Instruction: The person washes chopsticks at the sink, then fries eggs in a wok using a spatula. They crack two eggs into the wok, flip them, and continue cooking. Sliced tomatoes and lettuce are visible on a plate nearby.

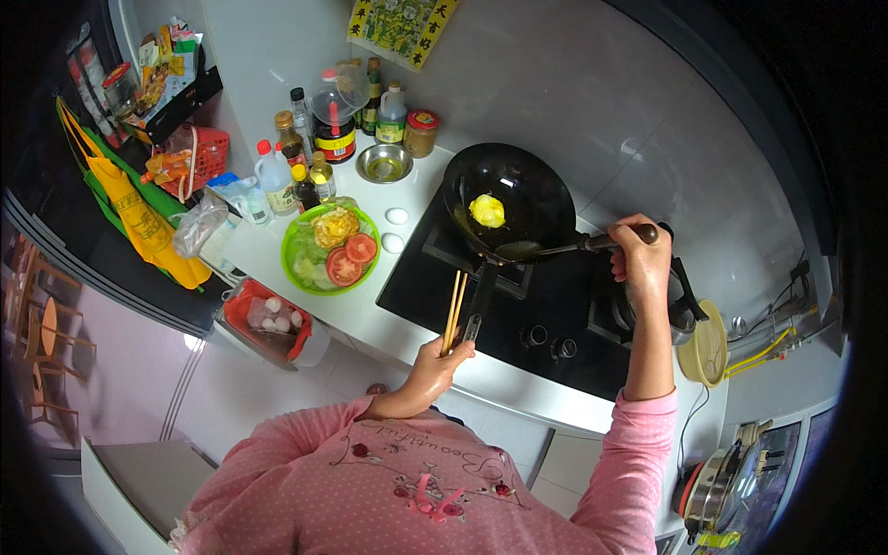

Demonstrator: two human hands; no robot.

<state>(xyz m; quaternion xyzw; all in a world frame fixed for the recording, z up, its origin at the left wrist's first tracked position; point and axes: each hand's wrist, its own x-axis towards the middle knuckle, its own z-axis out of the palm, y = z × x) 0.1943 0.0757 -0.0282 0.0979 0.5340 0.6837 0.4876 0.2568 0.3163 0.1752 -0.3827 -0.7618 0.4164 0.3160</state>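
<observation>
A black wok (541,180) sits on the left burner, tilted, with a fried egg (487,211) on its inner surface. My right hand (642,257) grips the dark wooden handle of a metal cooking turner (563,248). The turner's head rests inside the wok near its front rim. In my left hand (433,371) is a pair of wooden chopsticks (455,305), pointing up toward the wok. That hand's thumb meets the end of the wok handle (481,295); how firmly it holds the handle is hard to tell.
Left of the black gas hob (423,284), a green plate (286,255) holds lettuce, fried egg and tomato slices. Two white eggs (395,229) lie beside it. Behind stand a steel bowl (366,166) and several sauce bottles (275,177). A covered pot (676,305) is at right, and a bin (312,347) hangs below.
</observation>
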